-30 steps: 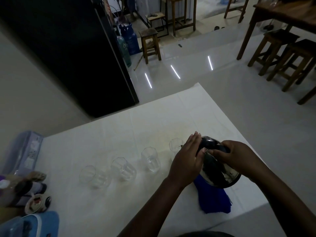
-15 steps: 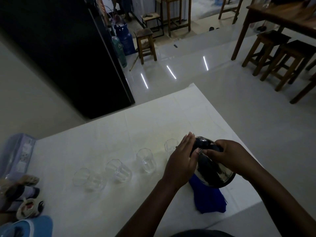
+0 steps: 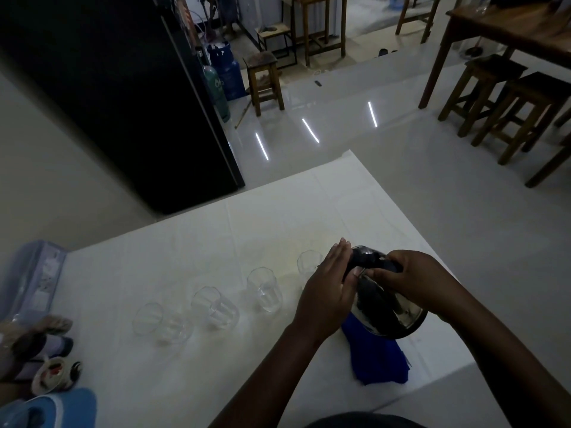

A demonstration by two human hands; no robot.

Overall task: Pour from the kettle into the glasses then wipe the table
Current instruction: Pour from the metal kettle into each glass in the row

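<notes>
A shiny steel kettle [image 3: 390, 307] with a dark lid and handle is tilted to the left above the white table [image 3: 191, 242]. My right hand [image 3: 411, 279] grips its handle. My left hand [image 3: 327, 288] lies flat against the lid side, fingers straight. The kettle's spout end points at the rightmost glass [image 3: 307, 264], partly hidden behind my left hand. Three more clear glasses stand in a row to the left: one [image 3: 265, 288], another [image 3: 213, 307] and the leftmost [image 3: 157, 322]. A blue cloth [image 3: 378, 359] lies under the kettle.
A pale plastic box [image 3: 27, 282] and small jars and a cup [image 3: 52, 375] crowd the table's left end, with a blue object [image 3: 55, 409] at the near corner. A black fridge [image 3: 117, 97] stands beyond the table. Wooden stools [image 3: 506, 97] are on the floor to the right.
The kettle and both hands keep the same hold and tilt by the rightmost glass. The view has shifted slightly; the glasses have not moved.
</notes>
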